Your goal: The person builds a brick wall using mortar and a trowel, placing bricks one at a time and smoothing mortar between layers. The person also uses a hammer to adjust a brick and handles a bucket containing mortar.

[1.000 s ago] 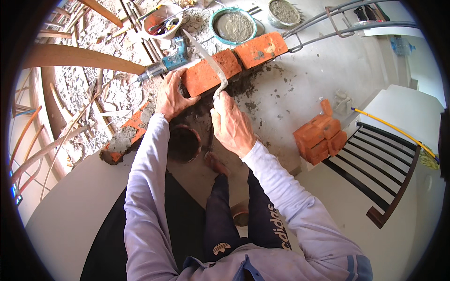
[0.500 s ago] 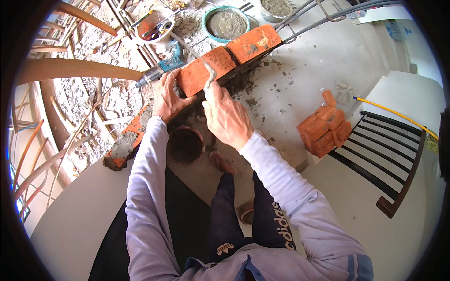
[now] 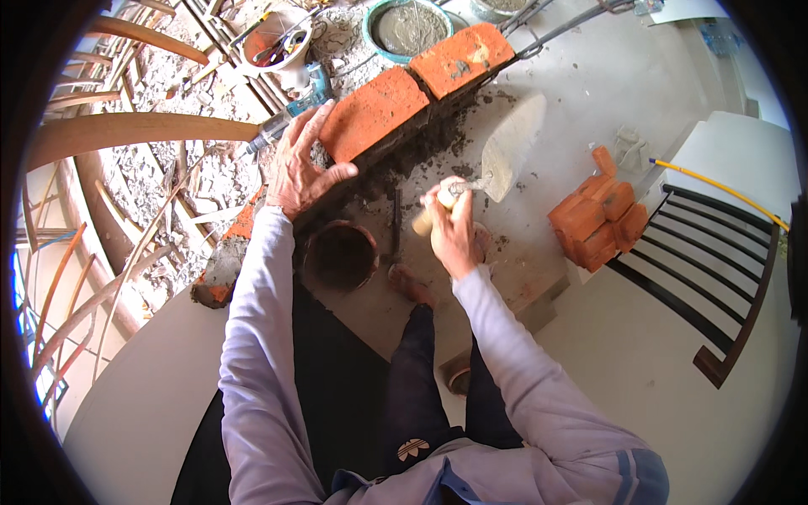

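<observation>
My left hand (image 3: 303, 168) is spread at the near end of an orange brick (image 3: 374, 114), fingertips by its corner and thumb stretched out to the right. Whether it touches the brick is hard to tell. A second brick (image 3: 463, 61) lies end to end beyond it, with a narrow gap between them; dark wet mortar shows along their lower side. To the right of the row, my right hand (image 3: 455, 227) is closed round the wooden handle of a trowel (image 3: 512, 151). Its blade, slightly blurred and smeared with grey, points away to the upper right.
A blue cordless drill (image 3: 313, 88) lies behind the row, near a tool bucket (image 3: 252, 63) and a teal basin (image 3: 368, 38) of mortar. A dark round bucket (image 3: 370, 261) stands by my feet. Stacked bricks (image 3: 593, 219) and a black slatted rack (image 3: 703, 269) are at right. Rubble lies left.
My right hand has moved right and toward me, off the brick, swinging the trowel blade out to the right. My left hand has loosened from the brick's end, its fingers straighter.
</observation>
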The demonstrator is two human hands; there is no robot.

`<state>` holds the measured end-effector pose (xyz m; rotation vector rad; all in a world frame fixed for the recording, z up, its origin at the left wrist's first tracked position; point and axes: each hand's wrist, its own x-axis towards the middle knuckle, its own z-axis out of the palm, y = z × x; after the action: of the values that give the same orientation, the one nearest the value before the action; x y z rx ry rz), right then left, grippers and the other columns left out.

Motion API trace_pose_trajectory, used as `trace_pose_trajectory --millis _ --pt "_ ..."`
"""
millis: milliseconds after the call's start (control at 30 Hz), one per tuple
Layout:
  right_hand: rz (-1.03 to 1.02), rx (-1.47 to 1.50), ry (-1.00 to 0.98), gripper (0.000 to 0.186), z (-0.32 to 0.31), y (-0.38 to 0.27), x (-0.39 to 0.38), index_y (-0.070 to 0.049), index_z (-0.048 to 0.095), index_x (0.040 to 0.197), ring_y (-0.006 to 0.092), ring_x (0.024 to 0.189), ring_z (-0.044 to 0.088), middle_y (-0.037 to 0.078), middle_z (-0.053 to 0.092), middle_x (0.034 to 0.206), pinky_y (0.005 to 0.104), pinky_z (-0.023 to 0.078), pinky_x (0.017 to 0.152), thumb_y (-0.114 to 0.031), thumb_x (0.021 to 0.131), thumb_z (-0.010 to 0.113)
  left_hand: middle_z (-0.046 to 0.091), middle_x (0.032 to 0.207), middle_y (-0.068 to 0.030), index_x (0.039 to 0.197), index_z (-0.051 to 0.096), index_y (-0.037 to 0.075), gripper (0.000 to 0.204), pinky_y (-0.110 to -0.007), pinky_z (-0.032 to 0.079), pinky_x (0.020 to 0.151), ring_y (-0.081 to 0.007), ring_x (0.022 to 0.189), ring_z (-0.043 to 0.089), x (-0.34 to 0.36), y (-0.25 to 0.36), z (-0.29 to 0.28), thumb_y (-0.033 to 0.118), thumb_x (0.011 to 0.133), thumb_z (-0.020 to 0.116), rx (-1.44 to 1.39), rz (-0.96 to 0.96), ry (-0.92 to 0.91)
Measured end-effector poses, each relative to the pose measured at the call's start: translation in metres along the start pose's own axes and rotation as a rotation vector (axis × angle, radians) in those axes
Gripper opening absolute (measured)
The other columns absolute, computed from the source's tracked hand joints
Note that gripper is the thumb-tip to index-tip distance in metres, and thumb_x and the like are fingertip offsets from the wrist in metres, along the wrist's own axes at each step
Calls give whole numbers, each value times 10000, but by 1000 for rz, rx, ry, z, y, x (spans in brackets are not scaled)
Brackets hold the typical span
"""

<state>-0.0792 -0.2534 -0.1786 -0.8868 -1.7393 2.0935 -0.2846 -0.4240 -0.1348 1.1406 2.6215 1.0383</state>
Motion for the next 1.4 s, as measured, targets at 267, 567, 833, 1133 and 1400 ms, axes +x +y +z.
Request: trace_pose_trajectory --millis 267,567,833,1133,1400 --pt "69 257 -63 312 63 93 67 -139 462 1131 108 864 479 -2 490 968 285 445 767 -41 892 636 546 1305 -150 1298 589 135 485 -415 437 1001 -331 1186 537 11 -9 -6 286 845 673 135 134 -88" --pt "307 602 -304 295 146 86 -32 -130 412 1116 157 942 593 28 566 940 318 480 861 6 911 575 552 1326 -152 1316 570 112 387 -408 410 1027 -330 1212 526 4 -12 -6 260 960 545 47 85 -84" --pt "932 1545 -866 343 105 -52 -119 -160 431 1077 242 955 556 44 505 945 507 418 985 -119 854 688 573 1272 -160 1336 506 -14 441 -355 381 1036 -242 1221 512 -8 -10 -56 285 1030 398 -461 -234 261" --pt "603 316 -712 255 -26 -197 23 -70 416 1069 226 749 607 101 537 864 424 549 720 -86 863 566 576 1248 -199 1291 545 29 391 -401 378 1068 -337 1206 515 -16 81 -39 149 920 581 -89 -348 130" --pt "-272 -809 -453 253 -37 -118 89 16 424 1051 474 818 567 268 563 846 484 462 713 -135 894 554 318 1512 -126 1455 370 165 665 -582 176 1139 -338 1406 276 -2 128 52 102 829 585 233 -349 -90"
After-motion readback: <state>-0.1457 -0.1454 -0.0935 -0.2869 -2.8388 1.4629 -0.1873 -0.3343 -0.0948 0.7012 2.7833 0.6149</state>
